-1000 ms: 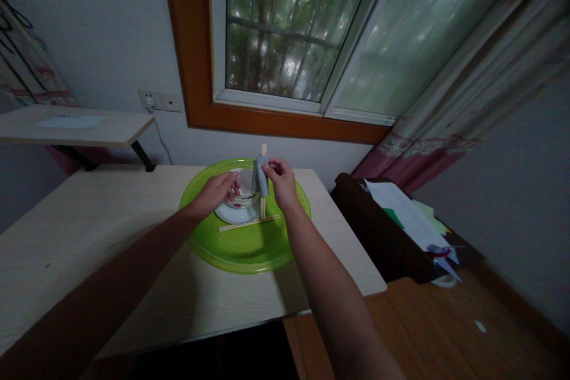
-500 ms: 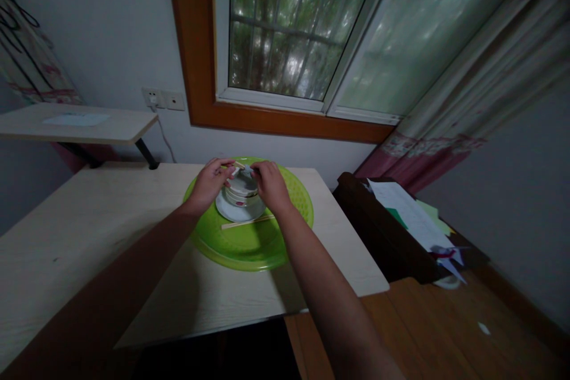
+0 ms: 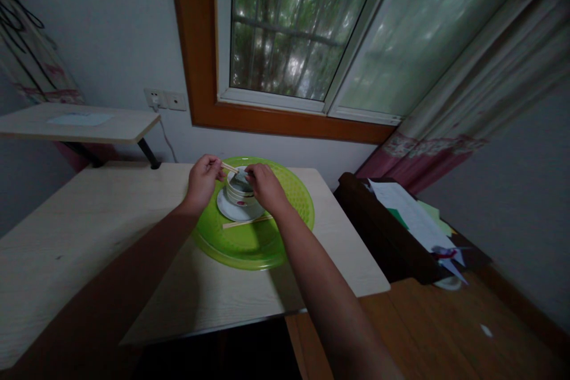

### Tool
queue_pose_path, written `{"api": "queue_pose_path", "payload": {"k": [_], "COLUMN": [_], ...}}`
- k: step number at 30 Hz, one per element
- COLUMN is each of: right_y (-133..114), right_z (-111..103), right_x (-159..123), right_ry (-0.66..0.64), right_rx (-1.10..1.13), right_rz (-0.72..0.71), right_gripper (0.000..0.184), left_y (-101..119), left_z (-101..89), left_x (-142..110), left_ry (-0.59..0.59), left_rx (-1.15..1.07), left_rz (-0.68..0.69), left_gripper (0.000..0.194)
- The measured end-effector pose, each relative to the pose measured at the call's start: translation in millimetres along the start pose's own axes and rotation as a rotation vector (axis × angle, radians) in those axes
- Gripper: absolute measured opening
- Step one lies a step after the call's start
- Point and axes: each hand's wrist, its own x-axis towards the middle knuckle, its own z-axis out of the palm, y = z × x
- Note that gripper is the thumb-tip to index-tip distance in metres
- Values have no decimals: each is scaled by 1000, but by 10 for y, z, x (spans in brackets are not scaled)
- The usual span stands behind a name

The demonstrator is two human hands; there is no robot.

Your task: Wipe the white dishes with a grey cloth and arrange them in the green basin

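My left hand (image 3: 205, 181) is closed in a pinch on the ends of a pair of light wooden chopsticks (image 3: 230, 167), which point right over the bowls. Across from it, my right hand (image 3: 266, 187) pinches a thin, see-through plastic wrapper (image 3: 243, 177) around the other end of the chopsticks. Beneath both hands stands a stack of white bowls (image 3: 239, 197) on a white plate (image 3: 228, 210). More chopsticks (image 3: 244, 222) lie across the front of the plate. All this rests on a round green tray (image 3: 249, 255).
The tray sits on a pale wooden table (image 3: 338, 249). A raised shelf (image 3: 80, 124) with a sheet of paper stands at the back left. Behind are a window (image 3: 285, 41) and wall sockets (image 3: 164, 100). On the right, papers (image 3: 401, 208) lie on a dark brown piece of furniture.
My left hand has moved left with the chopsticks, away from my right hand, and more of their length shows. My right hand stays over the bowls.
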Motion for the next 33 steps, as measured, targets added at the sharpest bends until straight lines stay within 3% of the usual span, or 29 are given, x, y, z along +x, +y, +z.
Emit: {"api": "queue_pose_path", "payload": {"k": [5, 9, 21, 28, 33], "right_y": [138, 207, 245, 88, 34], "right_z": [-4, 21, 9, 63, 71], "right_x": [-23, -37, -69, -68, -70], "right_ry": [2, -5, -20, -39, -31], "right_rx": [-30, -39, -64, -47, -26], "right_rz": [71, 74, 41, -39, -82], "right_gripper": [21, 22, 23, 20, 18], "left_y": [-141, -200, -64, -6, 16], "left_z": [-120, -149, -56, 93, 121], "left_x": [108, 136, 72, -79, -110], "left_ry": [272, 297, 123, -233, -334], "left_rx": [-55, -62, -102, 27, 45], "left_rz": [-12, -57, -68, -30, -51], "left_gripper": [15, 14, 19, 16, 19]}}
